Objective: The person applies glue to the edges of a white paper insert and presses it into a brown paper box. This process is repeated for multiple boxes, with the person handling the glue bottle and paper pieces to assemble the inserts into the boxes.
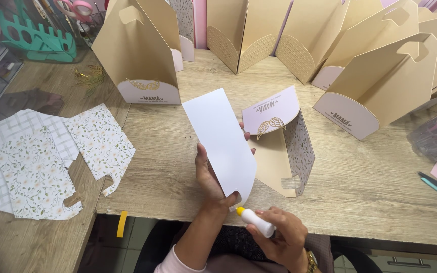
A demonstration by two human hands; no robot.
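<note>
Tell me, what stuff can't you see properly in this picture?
- Head view: the far side of the white rounded paper panel faces away from the camera.
- Head view: the left hand is partly hidden behind that panel.
- Head view: the white glue stick with yellow tip is partly wrapped by the right hand.
- Head view: the teal plastic rack is blurred at the corner.
- Head view: the clear plastic box is cut off by the right edge.

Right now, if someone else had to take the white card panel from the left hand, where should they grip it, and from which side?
Probably the upper straight long edges of the white card panel, coming in from the far end, over the table. The left hand pinches the lower rounded end, and the right hand keeps the glue stick tip there. The upper half stands free and flat, tilted up and away, so a thin edge pinch suits it.
</note>
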